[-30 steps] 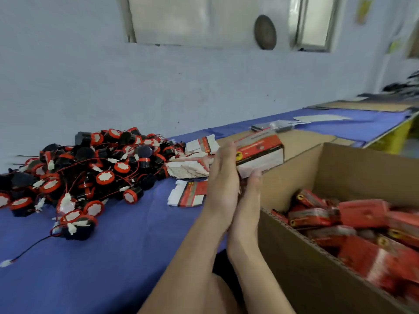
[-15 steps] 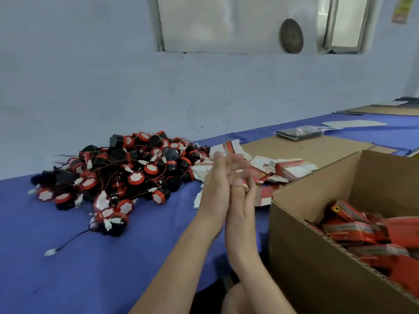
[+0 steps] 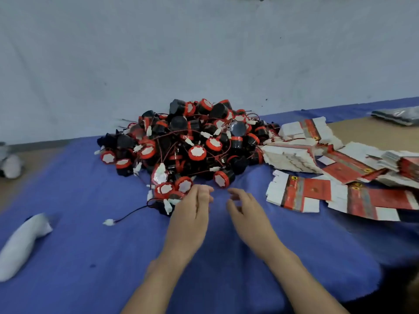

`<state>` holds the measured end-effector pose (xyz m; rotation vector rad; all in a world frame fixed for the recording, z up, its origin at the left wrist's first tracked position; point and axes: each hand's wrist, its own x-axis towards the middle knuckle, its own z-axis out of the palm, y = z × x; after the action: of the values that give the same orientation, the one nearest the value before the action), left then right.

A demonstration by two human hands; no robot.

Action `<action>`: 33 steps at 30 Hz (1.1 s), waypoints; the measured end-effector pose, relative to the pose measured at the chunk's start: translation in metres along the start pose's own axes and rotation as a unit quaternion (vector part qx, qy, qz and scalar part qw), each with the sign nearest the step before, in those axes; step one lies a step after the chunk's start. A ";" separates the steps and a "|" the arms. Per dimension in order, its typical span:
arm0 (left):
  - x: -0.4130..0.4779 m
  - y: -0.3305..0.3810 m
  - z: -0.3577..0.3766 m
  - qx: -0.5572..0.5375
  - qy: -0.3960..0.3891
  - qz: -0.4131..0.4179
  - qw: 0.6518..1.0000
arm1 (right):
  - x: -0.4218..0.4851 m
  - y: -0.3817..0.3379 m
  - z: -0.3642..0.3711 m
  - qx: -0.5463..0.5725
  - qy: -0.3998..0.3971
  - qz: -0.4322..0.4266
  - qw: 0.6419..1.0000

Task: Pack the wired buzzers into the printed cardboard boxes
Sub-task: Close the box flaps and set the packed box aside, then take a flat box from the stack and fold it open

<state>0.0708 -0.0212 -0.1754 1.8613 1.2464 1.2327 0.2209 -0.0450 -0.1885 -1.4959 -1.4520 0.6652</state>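
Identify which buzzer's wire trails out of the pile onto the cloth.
The black buzzer beside the left hand: its wire runs left to a white plug lying alone; other wires lie tangled.

flat boxes [image 3: 335, 171] beyond right edge

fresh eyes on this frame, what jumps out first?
A heap of buzzers, black and red and tangled in red wires, sits mid-table against the wall on the blue cloth. To its right, flat boxes printed red and white lie fanned out, unfolded. The left hand and right hand hover at the heap's near edge, holding nothing.
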 end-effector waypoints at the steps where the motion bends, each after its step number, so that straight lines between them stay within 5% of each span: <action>1: 0.001 -0.003 -0.005 0.041 0.005 0.021 0.999 | 0.004 0.001 0.007 -0.005 -0.005 0.010 1.000; 6: 0.008 -0.009 -0.033 0.124 0.109 0.073 0.984 | 0.016 -0.005 0.036 -0.050 -0.051 -0.027 0.997; 15: 0.017 -0.026 -0.056 0.074 0.177 -0.090 0.977 | 0.025 -0.025 0.083 -0.161 -0.077 -0.080 0.981; 21: 0.012 -0.036 -0.062 0.107 0.103 -0.112 0.983 | 0.022 -0.029 0.083 -0.069 -0.103 -0.071 0.990; 29: 0.002 -0.047 -0.071 0.180 0.009 -0.110 0.978 | 0.012 -0.019 0.050 -0.245 -0.086 -0.145 0.955; 33: 0.000 -0.044 -0.065 0.217 -0.083 -0.065 0.971 | 0.013 -0.010 0.023 -0.219 -0.105 -0.127 0.962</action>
<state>-0.0050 -0.0059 -0.1854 2.0917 1.6069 0.7568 0.1985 -0.0279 -0.1870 -1.5593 -2.0135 0.3653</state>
